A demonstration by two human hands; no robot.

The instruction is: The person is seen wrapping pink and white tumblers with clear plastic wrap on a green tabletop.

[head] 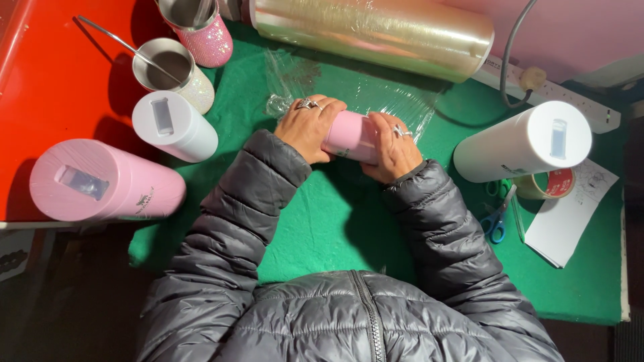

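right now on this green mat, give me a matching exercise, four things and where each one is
Things:
1. scissors
2. roll of clear film
3. pink tumbler
4. tape roll

Places:
A. between the left hand and right hand
B. far edge of the mat
C. beside the paper, under the white tumbler
D. right of the right sleeve

Pairs: 1-D, 2-B, 3-A, 4-C

Two hands, left hand [307,127] and right hand [396,153]. Five tumblers: three pink [107,182] [352,137] [206,33], two white [176,125] [523,142]. One glittered open cup [176,72], upper left. One roll of clear film [372,33], top centre. One pair of blue-handled scissors [498,214] and one tape roll [549,184], right.
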